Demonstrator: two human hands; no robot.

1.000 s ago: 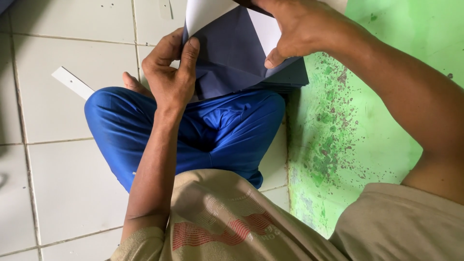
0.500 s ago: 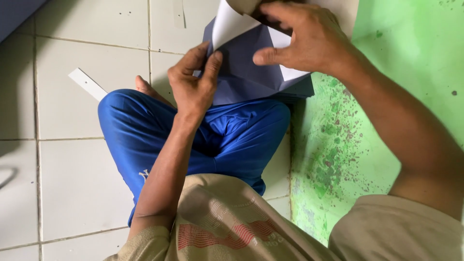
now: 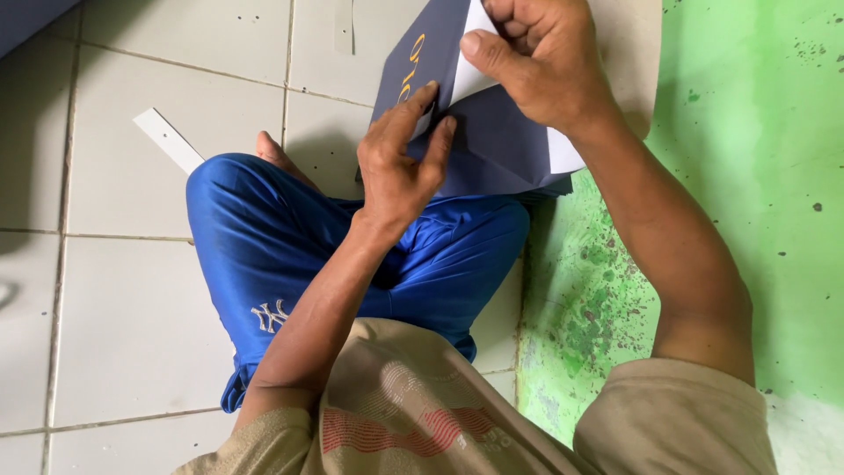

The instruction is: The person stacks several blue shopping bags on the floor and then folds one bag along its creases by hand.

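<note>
A white tiled floor meets a green wall. Above the crossed legs, the left hand presses flat — fingers spread — on a dark blue card sheet; the right hand pinches its white flap. A white paper strip lies nearby.

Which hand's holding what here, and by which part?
Right hand pinches the white flap of the dark blue folded card near its top edge; left hand presses flat on the card's blue face.
</note>
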